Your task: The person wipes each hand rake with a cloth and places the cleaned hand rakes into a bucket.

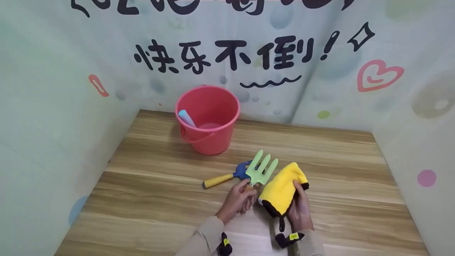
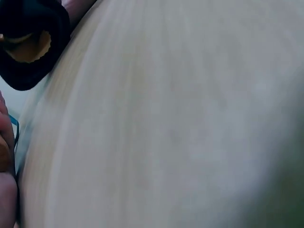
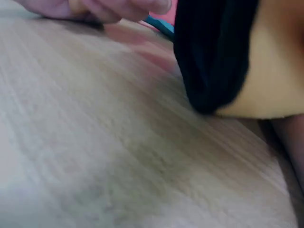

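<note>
In the head view my left hand (image 1: 237, 200) grips the short handle of a light green garden hand fork (image 1: 262, 173), its three tines pointing away from me. To the right, my right hand (image 1: 301, 209) holds a folded yellow cloth (image 1: 282, 188) with black edging and a black hanging loop, thumb on top. A blue-headed garden tool (image 1: 241, 170) with a yellow handle lies on the table, its head partly covered by the fork. The right wrist view shows the cloth's black edge (image 3: 218, 57) close up, with fingers of the left hand (image 3: 111, 9) beyond it.
A red bucket (image 1: 217, 140) stands at the back of the wooden table (image 1: 149, 192), with a light blue stick-like thing (image 1: 187, 118) leaning inside. Printed fabric walls (image 1: 320, 103) enclose the table at the back and both sides.
</note>
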`<state>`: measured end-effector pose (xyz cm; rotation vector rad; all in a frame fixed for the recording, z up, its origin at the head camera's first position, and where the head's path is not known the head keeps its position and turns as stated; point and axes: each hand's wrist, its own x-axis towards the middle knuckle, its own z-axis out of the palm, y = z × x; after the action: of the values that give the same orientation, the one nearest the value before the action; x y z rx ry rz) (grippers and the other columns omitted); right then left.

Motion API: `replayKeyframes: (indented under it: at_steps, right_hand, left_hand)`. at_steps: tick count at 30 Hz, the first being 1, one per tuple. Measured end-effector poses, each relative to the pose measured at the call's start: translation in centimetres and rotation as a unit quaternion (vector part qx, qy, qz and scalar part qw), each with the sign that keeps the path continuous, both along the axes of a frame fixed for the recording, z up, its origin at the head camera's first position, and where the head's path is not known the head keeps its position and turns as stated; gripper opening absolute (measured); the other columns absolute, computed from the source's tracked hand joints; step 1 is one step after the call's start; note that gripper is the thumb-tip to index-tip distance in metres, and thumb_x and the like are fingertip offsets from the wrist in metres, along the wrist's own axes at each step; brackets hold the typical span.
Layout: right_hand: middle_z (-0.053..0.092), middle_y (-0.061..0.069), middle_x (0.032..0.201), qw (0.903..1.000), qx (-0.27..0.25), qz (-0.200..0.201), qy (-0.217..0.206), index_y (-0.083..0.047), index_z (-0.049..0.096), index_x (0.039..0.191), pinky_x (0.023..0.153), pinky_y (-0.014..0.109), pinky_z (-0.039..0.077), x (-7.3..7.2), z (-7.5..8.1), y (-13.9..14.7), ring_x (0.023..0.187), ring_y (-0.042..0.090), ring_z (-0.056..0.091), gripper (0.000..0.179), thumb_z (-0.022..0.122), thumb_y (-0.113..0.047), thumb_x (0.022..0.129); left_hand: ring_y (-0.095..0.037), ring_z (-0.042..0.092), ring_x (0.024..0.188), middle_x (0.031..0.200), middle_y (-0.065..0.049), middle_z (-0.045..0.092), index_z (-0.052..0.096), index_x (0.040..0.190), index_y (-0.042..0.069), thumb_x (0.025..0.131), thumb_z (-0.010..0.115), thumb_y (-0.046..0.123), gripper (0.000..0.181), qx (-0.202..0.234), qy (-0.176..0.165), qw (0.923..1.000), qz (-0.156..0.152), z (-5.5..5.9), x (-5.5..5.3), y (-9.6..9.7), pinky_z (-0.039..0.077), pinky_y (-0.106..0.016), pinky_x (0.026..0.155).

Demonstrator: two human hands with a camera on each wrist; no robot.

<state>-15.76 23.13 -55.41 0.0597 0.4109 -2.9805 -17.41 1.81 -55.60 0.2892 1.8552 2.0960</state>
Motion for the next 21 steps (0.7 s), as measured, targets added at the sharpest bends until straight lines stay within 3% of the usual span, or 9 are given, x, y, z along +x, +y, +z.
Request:
replayKeyframes:
  at_steps: [2,6,8,11,17,21]
  right_hand:
    - [0.066,0.01,0.104,0.9991,0.006,0.04,0.011,-0.004,0.057,0.107,0.084,0.033,0.054,-0.32,-0.52,0.08,0.098,0.021,0.064,0.03,0.029,-0.013,0.102]
    - [0.063,0.006,0.113,0.9866,0.11,0.12,0.007,-0.008,0.051,0.116,0.094,0.033,0.049,-0.59,-0.85,-0.04,0.106,0.018,0.06,0.027,0.029,-0.011,0.102]
    - [0.061,0.005,0.114,0.9755,0.171,0.139,0.002,-0.009,0.046,0.12,0.096,0.033,0.047,-0.48,-0.75,-0.14,0.107,0.017,0.059,0.024,0.033,-0.006,0.1]
    - [0.06,0.004,0.115,0.9635,0.211,0.165,0.015,-0.011,0.042,0.122,0.098,0.034,0.046,-0.21,-0.6,-0.14,0.107,0.017,0.059,0.027,0.035,-0.001,0.098]
    - [0.064,0.004,0.11,0.9605,0.209,0.183,0.013,-0.009,0.052,0.115,0.096,0.031,0.047,0.13,-0.35,0.16,0.104,0.016,0.061,0.025,0.04,-0.001,0.094]
    - [0.064,0.003,0.109,0.9687,0.179,0.171,0.023,-0.009,0.054,0.112,0.096,0.031,0.047,0.11,-0.3,0.27,0.103,0.016,0.06,0.021,0.048,-0.004,0.093]
  left_hand:
    - [-0.012,0.047,0.035,0.056,-0.011,0.058,0.05,0.119,0.003,0.091,0.059,0.027,0.038,0.017,-0.016,0.9997,-0.002,0.11,-0.09,-0.14,0.038,-0.022,0.032]
    - [-0.011,0.044,0.034,0.053,-0.004,0.054,0.046,0.129,0.005,0.091,0.057,0.041,0.054,0.011,-0.03,0.9995,-0.003,0.24,-0.13,-0.17,0.037,-0.023,0.031]
    - [-0.01,0.041,0.034,0.052,-0.002,0.05,0.051,0.116,0.006,0.092,0.055,0.041,0.043,0.002,-0.022,0.9997,-0.004,0.21,-0.14,0.02,0.035,-0.023,0.031]
    - [-0.011,0.037,0.035,0.052,-0.001,0.045,0.05,0.098,0.011,0.095,0.051,0.038,0.027,-0.012,-0.009,0.9999,0.001,0.03,-0.18,0.27,0.033,-0.022,0.032]
    - [-0.012,0.034,0.037,0.054,-0.002,0.04,0.048,0.093,0.009,0.097,0.05,0.028,0.02,-0.041,0.016,0.999,0.005,0.19,0.14,0.6,0.03,-0.022,0.033]
    - [-0.011,0.034,0.037,0.054,-0.002,0.039,0.048,0.092,0.012,0.095,0.052,0.033,0.021,-0.045,0.014,0.9989,0.003,0.09,0.21,0.75,0.03,-0.021,0.033]
